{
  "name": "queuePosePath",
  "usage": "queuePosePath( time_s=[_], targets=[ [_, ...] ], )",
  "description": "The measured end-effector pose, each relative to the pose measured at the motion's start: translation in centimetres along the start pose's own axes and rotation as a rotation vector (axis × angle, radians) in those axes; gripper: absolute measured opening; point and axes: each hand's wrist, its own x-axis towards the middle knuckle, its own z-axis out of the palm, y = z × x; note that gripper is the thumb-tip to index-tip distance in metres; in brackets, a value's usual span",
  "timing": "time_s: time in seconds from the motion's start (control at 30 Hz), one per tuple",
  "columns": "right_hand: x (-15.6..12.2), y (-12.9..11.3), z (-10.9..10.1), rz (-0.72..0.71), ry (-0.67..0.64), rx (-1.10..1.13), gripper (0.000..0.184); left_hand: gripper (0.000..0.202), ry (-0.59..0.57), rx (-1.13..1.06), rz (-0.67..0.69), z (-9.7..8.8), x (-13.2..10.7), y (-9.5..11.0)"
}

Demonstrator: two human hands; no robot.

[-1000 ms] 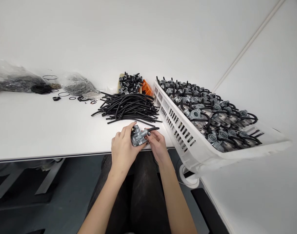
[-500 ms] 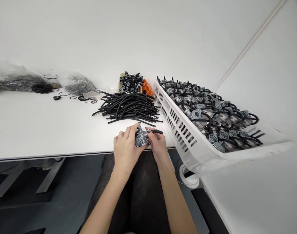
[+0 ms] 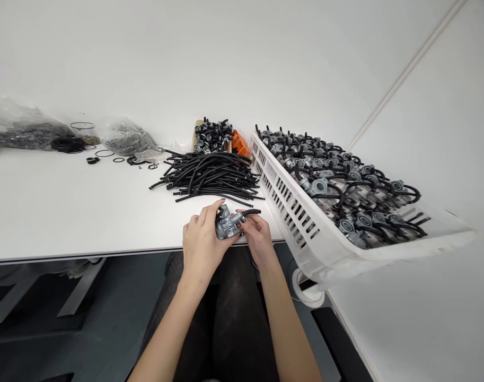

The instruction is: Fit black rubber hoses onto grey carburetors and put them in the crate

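Observation:
Near the table's front edge, a small grey metal carburetor [image 3: 227,225] is tilted between my hands. My left hand [image 3: 200,241] is closed around its left side, with the thumb underneath. A black rubber tube [image 3: 252,211] sticks out from its right side. My right hand [image 3: 257,236] is closed, thumb and fingertips pinching the carburetor's right end at the base of the tube. The fingers partly cover that joint. A pile of black hoses [image 3: 213,175] lies just beyond my hands.
At the right, a white plastic crate [image 3: 289,212] holds rows of carburetors [image 3: 320,187] with black hoses. Behind the hose pile are a yellowish box of black-and-grey caps [image 3: 213,135] and an orange bin [image 3: 240,143]. Plastic bags [image 3: 126,137] and loose rubber rings [image 3: 104,153] lie at the left.
The carburetor and both hands have shifted slightly left. The carburetor has turned a little, showing more of its body, and my right fingers have moved slightly along the joint.

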Motion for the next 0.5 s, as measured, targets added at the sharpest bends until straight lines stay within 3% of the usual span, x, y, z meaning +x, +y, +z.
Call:
queuePosePath(
  time_s=[0.27, 0.5],
  targets=[
    [0.25, 0.4, 0.54, -0.014, 0.081, -0.049, 0.03, 0.067, -0.001, 0.069, 0.027, 0.03, -0.1, 0.5],
    [-0.11, -0.2, 0.17, 0.004, -0.011, -0.03, 0.027, 0.067, -0.004, 0.036, 0.02, 0.02, -0.03, 0.23]
  ],
)
